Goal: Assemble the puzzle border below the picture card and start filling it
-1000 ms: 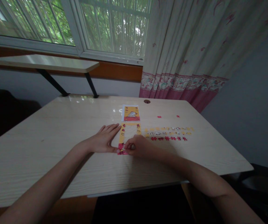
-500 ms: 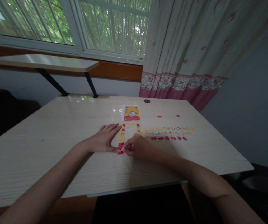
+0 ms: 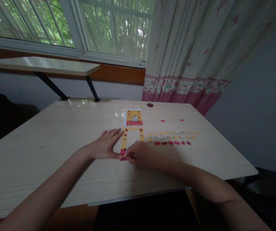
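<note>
A partly filled jigsaw puzzle point(image 3: 123, 143) lies on the table, its yellow and red border framing a pale middle. My left hand point(image 3: 106, 146) is open beside it, fingers spread, with the thumb at the lower left corner. Over the lower right part of the puzzle, my right hand point(image 3: 138, 154) is closed, fingertips pinched down near the bottom edge. Whatever sits in that pinch is hidden. Just beyond the puzzle is a picture card point(image 3: 134, 117) with a white cartoon animal on yellow and red.
To the right lie rows of loose yellow and white pieces point(image 3: 168, 133) and a row of red pieces point(image 3: 171, 143). Two red pieces point(image 3: 162, 121) lie farther back. A raised shelf point(image 3: 44, 65) stands at the back left, and a round cable hole point(image 3: 150, 105) is near the back edge.
My right fingers have shifted slightly and curled closer over the puzzle's bottom edge. My left hand keeps its place. The whole view has moved a little.
</note>
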`<state>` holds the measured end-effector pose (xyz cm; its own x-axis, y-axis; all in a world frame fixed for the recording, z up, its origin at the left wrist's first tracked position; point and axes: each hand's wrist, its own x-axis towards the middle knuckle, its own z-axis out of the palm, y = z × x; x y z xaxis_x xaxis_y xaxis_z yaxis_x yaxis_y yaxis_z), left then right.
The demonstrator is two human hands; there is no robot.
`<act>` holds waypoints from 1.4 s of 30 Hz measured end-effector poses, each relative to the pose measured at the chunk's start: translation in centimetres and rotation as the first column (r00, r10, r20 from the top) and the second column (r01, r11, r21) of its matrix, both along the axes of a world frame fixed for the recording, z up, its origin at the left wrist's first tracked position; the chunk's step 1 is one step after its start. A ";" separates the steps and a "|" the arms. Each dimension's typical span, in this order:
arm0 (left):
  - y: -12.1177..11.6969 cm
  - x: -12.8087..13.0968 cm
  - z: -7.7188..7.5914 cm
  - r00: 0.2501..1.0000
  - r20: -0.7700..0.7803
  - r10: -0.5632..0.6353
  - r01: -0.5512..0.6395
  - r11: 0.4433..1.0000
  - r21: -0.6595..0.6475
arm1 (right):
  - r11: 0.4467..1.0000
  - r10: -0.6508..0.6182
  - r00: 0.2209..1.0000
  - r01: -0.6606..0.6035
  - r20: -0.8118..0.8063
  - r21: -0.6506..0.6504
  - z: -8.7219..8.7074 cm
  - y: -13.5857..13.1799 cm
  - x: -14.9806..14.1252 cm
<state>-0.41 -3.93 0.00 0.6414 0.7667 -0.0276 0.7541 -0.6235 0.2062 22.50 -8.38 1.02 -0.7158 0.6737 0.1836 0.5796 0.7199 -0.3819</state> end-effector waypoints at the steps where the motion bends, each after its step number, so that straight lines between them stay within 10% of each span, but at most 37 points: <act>1: 0.0 0.0 0.0 1.000 0.004 0.002 -0.002 1.000 0.000 | 1.000 0.016 1.000 -0.016 0.001 0.016 -0.1 0.0 0.0; 13: 0.3 -0.5 -0.5 1.000 -0.024 -0.015 0.015 1.000 0.009 | 0.957 0.139 0.973 -0.180 0.186 0.229 0.6 -0.1 -0.1; 22: 0.5 -0.8 -0.8 1.000 -0.018 -0.019 0.019 1.000 -0.002 | 0.936 -0.283 0.947 0.238 0.152 0.260 3.6 8.4 11.6; 28: 0.6 -0.9 -1.0 1.000 -0.020 -0.006 0.006 1.000 -0.002 | 0.724 -0.689 0.675 0.654 0.264 0.220 0.9 11.7 21.3; 32: 0.5 -0.7 -0.9 1.000 -0.002 0.003 -0.003 1.000 -0.008 | 0.635 -0.763 0.565 0.747 0.316 0.197 -0.5 12.1 23.3; 42: 0.3 -0.6 -0.4 1.000 -0.013 0.015 -0.016 1.000 -0.024 | 0.672 -0.732 0.632 0.731 0.254 0.120 -0.4 12.8 24.1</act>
<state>-0.98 -3.63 -0.42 0.6290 0.7755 -0.0540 0.7662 -0.6067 0.2117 46.64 4.37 0.61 -0.0078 0.9971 0.0753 0.9910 0.0178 -0.1330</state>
